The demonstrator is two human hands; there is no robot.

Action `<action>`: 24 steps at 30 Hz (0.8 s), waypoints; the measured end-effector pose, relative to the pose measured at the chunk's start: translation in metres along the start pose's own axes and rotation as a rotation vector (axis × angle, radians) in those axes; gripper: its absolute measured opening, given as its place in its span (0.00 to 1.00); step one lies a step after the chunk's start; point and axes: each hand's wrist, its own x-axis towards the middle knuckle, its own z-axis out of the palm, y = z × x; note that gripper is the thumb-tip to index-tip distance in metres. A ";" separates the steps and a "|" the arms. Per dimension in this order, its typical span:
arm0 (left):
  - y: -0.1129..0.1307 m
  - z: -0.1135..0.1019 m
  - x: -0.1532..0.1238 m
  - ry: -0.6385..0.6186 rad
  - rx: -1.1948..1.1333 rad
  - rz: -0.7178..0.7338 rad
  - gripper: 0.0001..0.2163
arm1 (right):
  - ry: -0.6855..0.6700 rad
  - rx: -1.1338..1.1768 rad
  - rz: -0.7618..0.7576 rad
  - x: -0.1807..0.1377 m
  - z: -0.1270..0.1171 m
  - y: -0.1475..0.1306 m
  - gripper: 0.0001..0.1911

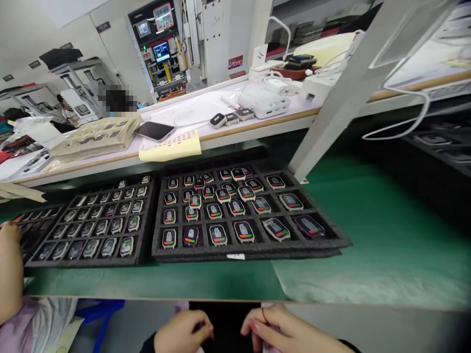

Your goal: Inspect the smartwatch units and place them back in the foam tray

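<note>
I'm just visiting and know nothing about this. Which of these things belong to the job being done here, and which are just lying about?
Part of the work: the left hand, the right hand, black foam trays of watch-like devices, the green bench mat.

Lying about: a smartphone, a beige moulded tray, a yellow sheet of red stickers, a white power block.

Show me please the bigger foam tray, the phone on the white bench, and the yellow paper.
Bigger black foam tray [198,251]: head view, on its front rim.
Phone [154,131]: head view, on its dark face.
Yellow paper [171,153]: head view, on its lower part.
</note>
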 end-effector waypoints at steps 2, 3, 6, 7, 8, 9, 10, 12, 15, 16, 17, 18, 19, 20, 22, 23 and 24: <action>-0.029 0.013 0.000 0.122 0.133 -0.165 0.14 | 0.106 -0.089 0.029 0.001 0.019 0.037 0.27; -0.045 0.020 -0.001 0.178 0.178 -0.244 0.13 | 0.184 -0.120 0.053 -0.001 0.025 0.059 0.29; -0.090 0.043 0.002 0.301 0.147 -0.400 0.15 | 0.432 -0.158 0.142 -0.010 0.037 0.121 0.29; -0.102 0.049 0.005 0.339 0.082 -0.412 0.17 | 0.510 -0.166 0.164 -0.011 0.039 0.138 0.28; -0.113 0.055 0.009 0.371 0.001 -0.406 0.20 | 0.586 -0.171 0.176 -0.012 0.040 0.153 0.26; -0.122 0.060 0.014 0.393 -0.089 -0.383 0.25 | 0.657 -0.170 0.176 -0.012 0.041 0.167 0.25; -0.130 0.062 0.020 0.401 -0.177 -0.353 0.29 | 0.723 -0.159 0.171 -0.011 0.042 0.178 0.25; -0.141 0.063 0.033 0.385 -0.318 -0.271 0.37 | 0.799 -0.095 0.191 -0.009 0.043 0.197 0.26; -0.152 0.057 0.048 0.400 -0.418 -0.174 0.40 | 0.744 0.048 0.249 -0.013 0.040 0.216 0.30; -0.155 0.055 0.050 0.417 -0.429 -0.164 0.40 | 0.688 0.091 0.252 -0.016 0.038 0.221 0.30; -0.157 0.053 0.052 0.431 -0.438 -0.163 0.39 | 0.624 0.127 0.245 -0.019 0.036 0.225 0.30; -0.159 0.051 0.052 0.441 -0.449 -0.171 0.38 | 0.564 0.154 0.230 -0.022 0.033 0.230 0.30; -0.160 0.049 0.051 0.445 -0.463 -0.177 0.38 | 0.516 0.172 0.215 -0.024 0.030 0.234 0.30; -0.161 0.048 0.050 0.449 -0.478 -0.179 0.38 | 0.490 0.182 0.206 -0.024 0.027 0.238 0.30; -0.160 0.043 0.049 0.484 -0.516 -0.177 0.38 | 0.519 0.187 0.206 -0.018 0.019 0.243 0.31; -0.158 0.039 0.049 0.519 -0.535 -0.175 0.38 | 0.563 0.192 0.214 -0.012 0.015 0.243 0.31; -0.154 0.036 0.050 0.561 -0.555 -0.177 0.37 | 0.608 0.199 0.221 -0.006 0.011 0.243 0.32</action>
